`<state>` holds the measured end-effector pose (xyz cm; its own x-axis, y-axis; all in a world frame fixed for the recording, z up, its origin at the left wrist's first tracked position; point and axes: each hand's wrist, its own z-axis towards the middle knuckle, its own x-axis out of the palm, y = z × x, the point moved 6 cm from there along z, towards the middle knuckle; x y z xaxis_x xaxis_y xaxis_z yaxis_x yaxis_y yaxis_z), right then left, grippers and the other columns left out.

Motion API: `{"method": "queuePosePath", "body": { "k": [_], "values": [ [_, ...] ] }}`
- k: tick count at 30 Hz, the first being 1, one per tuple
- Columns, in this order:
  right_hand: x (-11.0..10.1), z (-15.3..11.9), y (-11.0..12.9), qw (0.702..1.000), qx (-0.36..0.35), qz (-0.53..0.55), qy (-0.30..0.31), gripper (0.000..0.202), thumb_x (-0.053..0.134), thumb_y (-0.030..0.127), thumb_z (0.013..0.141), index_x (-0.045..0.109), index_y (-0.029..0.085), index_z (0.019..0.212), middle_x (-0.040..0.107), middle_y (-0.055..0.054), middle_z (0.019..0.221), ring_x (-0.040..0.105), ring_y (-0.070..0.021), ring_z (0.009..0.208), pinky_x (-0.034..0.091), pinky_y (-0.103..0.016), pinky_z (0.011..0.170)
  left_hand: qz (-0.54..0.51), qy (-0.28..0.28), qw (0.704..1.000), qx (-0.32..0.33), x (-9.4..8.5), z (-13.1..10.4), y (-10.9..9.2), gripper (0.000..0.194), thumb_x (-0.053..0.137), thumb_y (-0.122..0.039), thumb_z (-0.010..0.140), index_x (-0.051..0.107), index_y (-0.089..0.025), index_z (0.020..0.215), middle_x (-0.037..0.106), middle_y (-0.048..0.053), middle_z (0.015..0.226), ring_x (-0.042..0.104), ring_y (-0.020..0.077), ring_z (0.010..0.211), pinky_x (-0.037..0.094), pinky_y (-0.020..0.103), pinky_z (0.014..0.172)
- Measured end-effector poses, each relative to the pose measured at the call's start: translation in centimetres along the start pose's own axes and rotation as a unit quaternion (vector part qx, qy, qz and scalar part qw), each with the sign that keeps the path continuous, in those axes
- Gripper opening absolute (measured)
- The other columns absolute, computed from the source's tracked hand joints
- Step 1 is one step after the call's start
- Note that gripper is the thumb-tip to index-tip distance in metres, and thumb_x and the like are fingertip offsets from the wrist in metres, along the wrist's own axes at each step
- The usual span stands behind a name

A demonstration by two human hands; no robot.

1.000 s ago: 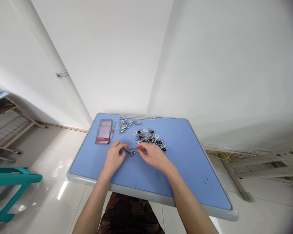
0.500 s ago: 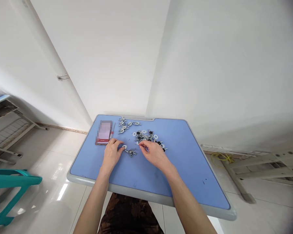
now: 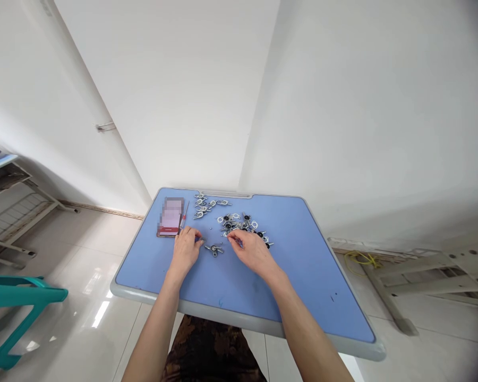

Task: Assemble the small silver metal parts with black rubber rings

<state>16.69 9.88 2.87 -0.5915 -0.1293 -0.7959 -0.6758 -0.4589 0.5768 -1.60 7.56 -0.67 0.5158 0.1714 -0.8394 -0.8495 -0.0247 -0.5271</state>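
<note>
My left hand [image 3: 186,250] is over the blue table, its thumb and forefinger pinched on a small flat metal plate [image 3: 202,239], mostly hidden by the fingers. Just right of these fingertips lies a small metal part [image 3: 214,249] with a dark round centre and thin prongs. My right hand [image 3: 252,253] has its fingertips pressed together at the near edge of a pile of metal and black parts [image 3: 233,222]; what they hold, if anything, cannot be made out. Pale oval plates [image 3: 254,225] with holes lie among that pile.
A second group of metal parts [image 3: 201,207] sits near the table's far edge. To its left are a phone [image 3: 171,217] and a thin screwdriver-like tool [image 3: 184,216]. Tiny bits dot the blue tabletop [image 3: 302,276]. A green stool [image 3: 19,297] stands on the floor at left.
My left thumb and forefinger have drawn closer together, and the flat plate between them shows less than before. The right hand stays nearly in place by the pile.
</note>
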Motion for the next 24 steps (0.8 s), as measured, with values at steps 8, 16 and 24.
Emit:
{"method": "queuePosePath", "body": {
  "k": [8,16,24],
  "values": [
    [-0.5,0.0,-0.2,0.995,0.009,0.095,-0.029,0.018,0.048,0.023,0.085,0.066,0.02,0.085,0.069,-0.003,0.08,0.061,-0.017,0.069,0.043,-0.028,0.065,-0.206,-0.067,0.976,-0.006,-1.7,-0.7,0.5,0.005,0.06,-0.019,0.08,0.065,-0.019,0.08,0.066,0.001,0.077,0.058,0.0148,0.07,0.044,0.026,0.068],
    [-0.4,-0.1,0.9,0.983,-0.038,0.177,-0.001,0.015,0.052,0.023,0.084,0.067,0.021,0.083,0.068,-0.002,0.081,0.059,-0.0152,0.071,0.043,-0.027,0.065,-0.306,-0.037,0.947,0.089,-1.8,-1.6,-2.5,0.015,0.057,-0.021,0.084,0.07,-0.019,0.089,0.066,0.003,0.082,0.06,0.0143,0.074,0.047,0.025,0.068],
    [-0.1,-0.2,1.1,0.985,-0.043,0.168,0.022,0.011,0.054,0.021,0.082,0.065,0.021,0.078,0.065,-0.001,0.076,0.054,-0.0137,0.067,0.039,-0.025,0.062,-0.332,0.001,0.941,0.062,-0.8,-1.9,-3.7,0.023,0.06,-0.024,0.082,0.064,-0.018,0.104,0.063,0.0,0.075,0.057,0.0126,0.067,0.047,0.025,0.068]
  ]
}}
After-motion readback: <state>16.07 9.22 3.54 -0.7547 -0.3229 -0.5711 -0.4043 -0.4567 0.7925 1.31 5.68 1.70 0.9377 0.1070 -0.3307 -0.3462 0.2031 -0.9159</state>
